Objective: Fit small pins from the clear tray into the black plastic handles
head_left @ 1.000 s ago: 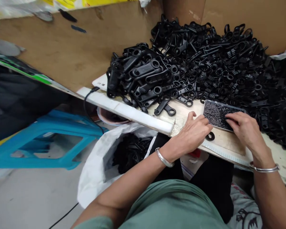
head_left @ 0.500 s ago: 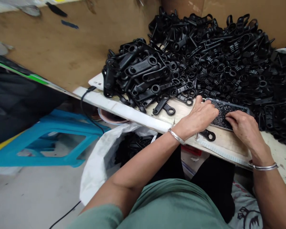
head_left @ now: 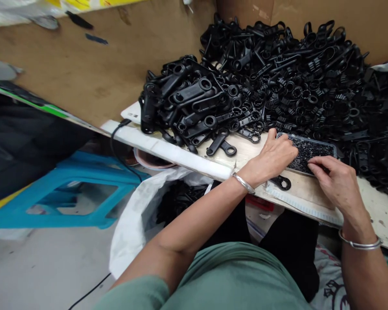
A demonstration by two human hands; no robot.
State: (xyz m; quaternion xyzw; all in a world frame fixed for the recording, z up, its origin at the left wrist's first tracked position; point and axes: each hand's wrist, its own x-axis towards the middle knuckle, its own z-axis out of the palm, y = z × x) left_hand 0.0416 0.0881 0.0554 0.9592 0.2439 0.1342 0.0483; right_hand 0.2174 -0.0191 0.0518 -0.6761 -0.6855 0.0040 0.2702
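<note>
Tray (head_left: 310, 140) of tiny pieces lies between the hands, long axis left to right. Right hand (head_left: 336, 174) pinches at its near side, contents untellable; left hand (head_left: 274, 158) covers its left end, grip hidden, black ring-ended part (head_left: 277, 179) just below.

Right-hand fingers (head_left: 318, 163) at shallow tray (head_left: 317, 141)

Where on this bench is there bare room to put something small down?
Small bare patches show between the left hand and two overlapping black parts, and right of the right hand, in front of the black pile. It's crowded behind the tray, where that pile covers the bench.
</note>
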